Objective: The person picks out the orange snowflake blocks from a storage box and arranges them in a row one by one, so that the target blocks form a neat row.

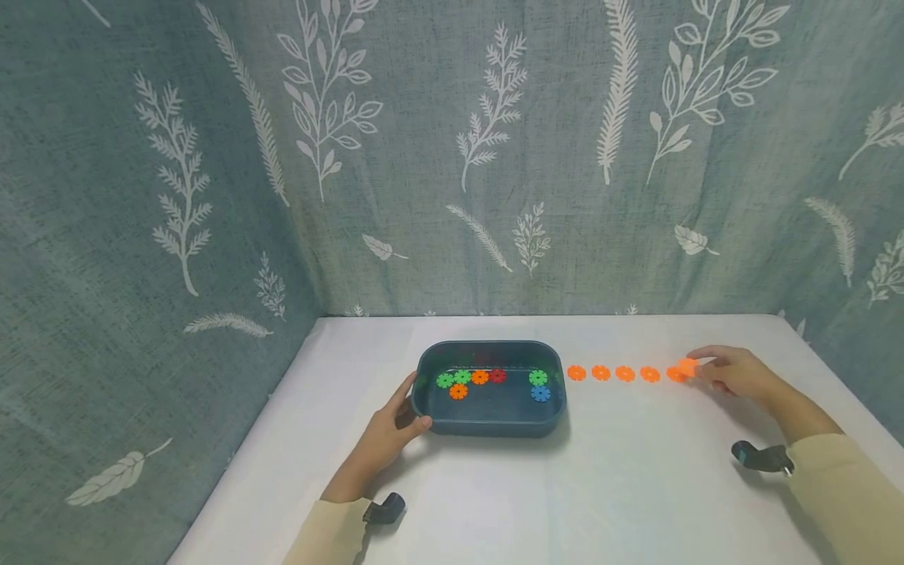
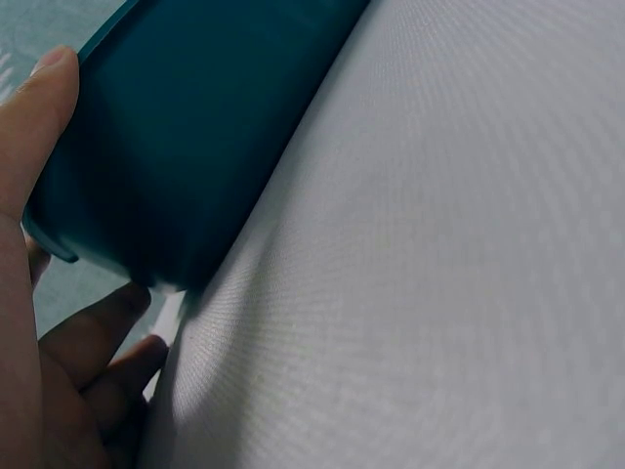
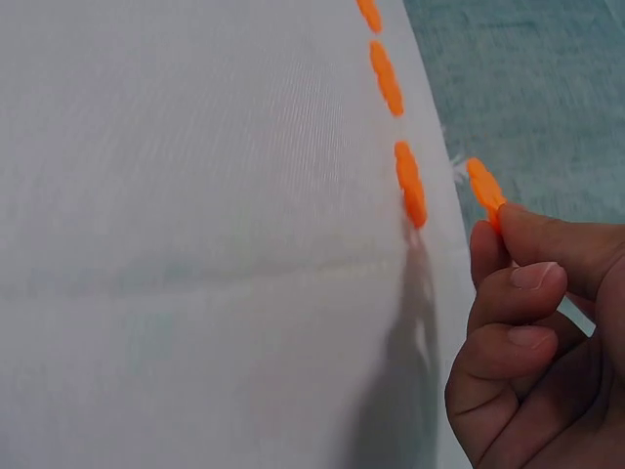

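One orange disc [image 1: 688, 366] pinched in my right hand [image 1: 736, 372], right of frame, is best laid flat just past the orange row [image 1: 625, 374] while my left hand [image 1: 387, 436] grips the bin [image 1: 487, 428].

On the near left of the dark tray [image 1: 494, 429], we see a plain cream left sleeve [image 1: 326, 535] with a stubby black left wrist camera [image 1: 384, 510] at its cuff. Well right of the tray, our matching right sleeve [image 1: 843, 494] meets a black, round-ended right wrist camera [image 1: 766, 458].
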Available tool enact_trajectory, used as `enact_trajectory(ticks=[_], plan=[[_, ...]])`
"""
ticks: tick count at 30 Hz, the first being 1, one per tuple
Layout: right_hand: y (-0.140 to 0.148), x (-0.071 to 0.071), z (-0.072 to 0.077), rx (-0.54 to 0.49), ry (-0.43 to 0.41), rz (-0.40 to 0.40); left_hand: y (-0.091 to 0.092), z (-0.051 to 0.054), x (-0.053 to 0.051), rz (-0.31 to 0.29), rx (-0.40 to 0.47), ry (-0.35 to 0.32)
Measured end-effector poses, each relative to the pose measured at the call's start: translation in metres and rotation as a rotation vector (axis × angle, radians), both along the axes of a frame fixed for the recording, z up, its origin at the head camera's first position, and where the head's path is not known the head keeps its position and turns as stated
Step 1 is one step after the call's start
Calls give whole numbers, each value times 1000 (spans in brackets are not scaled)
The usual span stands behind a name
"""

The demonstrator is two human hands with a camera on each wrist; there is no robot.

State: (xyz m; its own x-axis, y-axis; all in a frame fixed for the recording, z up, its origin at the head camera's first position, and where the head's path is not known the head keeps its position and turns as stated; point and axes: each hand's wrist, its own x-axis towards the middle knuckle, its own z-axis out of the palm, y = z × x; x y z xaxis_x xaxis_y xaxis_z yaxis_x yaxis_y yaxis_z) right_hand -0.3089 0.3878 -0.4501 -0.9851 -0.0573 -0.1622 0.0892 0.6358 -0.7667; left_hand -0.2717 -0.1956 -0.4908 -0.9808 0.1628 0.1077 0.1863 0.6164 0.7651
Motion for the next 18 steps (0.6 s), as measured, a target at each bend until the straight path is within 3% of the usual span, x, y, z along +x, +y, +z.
enact_trajectory(ticks=[9,18], plan=[[11,2,-6,50,-19,-32,0,0,0,8,-2,-10],[19,-3,-2,93,-35,-24,-1,0,-1,-1,1,-9]])
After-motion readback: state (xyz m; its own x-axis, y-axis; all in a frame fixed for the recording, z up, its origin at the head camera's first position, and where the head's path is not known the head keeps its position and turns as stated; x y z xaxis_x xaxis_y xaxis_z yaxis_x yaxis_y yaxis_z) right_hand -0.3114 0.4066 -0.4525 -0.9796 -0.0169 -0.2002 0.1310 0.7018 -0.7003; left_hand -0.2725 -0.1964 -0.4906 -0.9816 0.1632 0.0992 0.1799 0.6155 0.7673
